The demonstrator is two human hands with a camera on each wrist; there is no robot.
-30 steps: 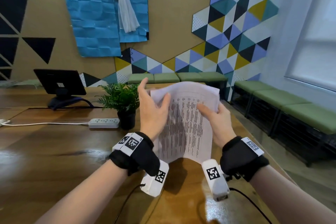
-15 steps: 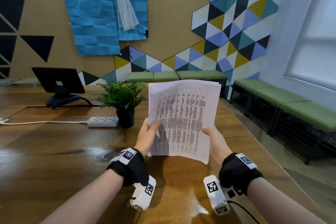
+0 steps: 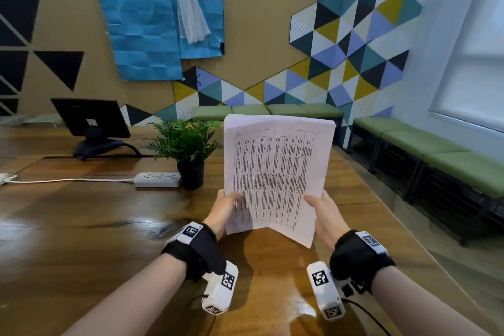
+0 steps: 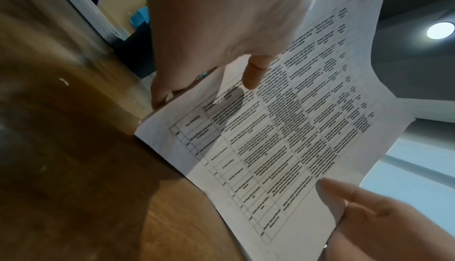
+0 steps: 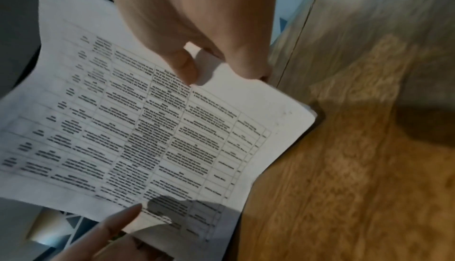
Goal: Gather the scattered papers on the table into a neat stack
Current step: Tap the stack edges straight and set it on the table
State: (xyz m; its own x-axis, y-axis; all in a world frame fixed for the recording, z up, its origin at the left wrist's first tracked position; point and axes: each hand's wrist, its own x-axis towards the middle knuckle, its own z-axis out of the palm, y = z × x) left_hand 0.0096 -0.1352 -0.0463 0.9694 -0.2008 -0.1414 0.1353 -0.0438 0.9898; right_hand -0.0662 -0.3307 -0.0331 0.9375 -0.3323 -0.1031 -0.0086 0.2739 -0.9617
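A stack of printed papers (image 3: 275,172) with table text stands upright, its lower edge on or just above the wooden table (image 3: 81,226). My left hand (image 3: 225,210) grips the stack's lower left side, thumb on the front sheet. My right hand (image 3: 321,210) grips the lower right side the same way. The left wrist view has the papers (image 4: 283,138) with my left thumb (image 4: 256,70) on the print. In the right wrist view the stack's (image 5: 147,129) bottom corner meets the table (image 5: 344,168), and my right thumb (image 5: 182,65) lies on the page.
A small potted plant (image 3: 188,150) and a white power strip (image 3: 156,179) sit just beyond the papers to the left. A black monitor (image 3: 90,120) stands at the far left. Green benches (image 3: 436,153) run along the right wall past the table edge.
The bent, raised stack has straightened and come down upright toward the table. Both hands slid from its upper part to its lower sides.
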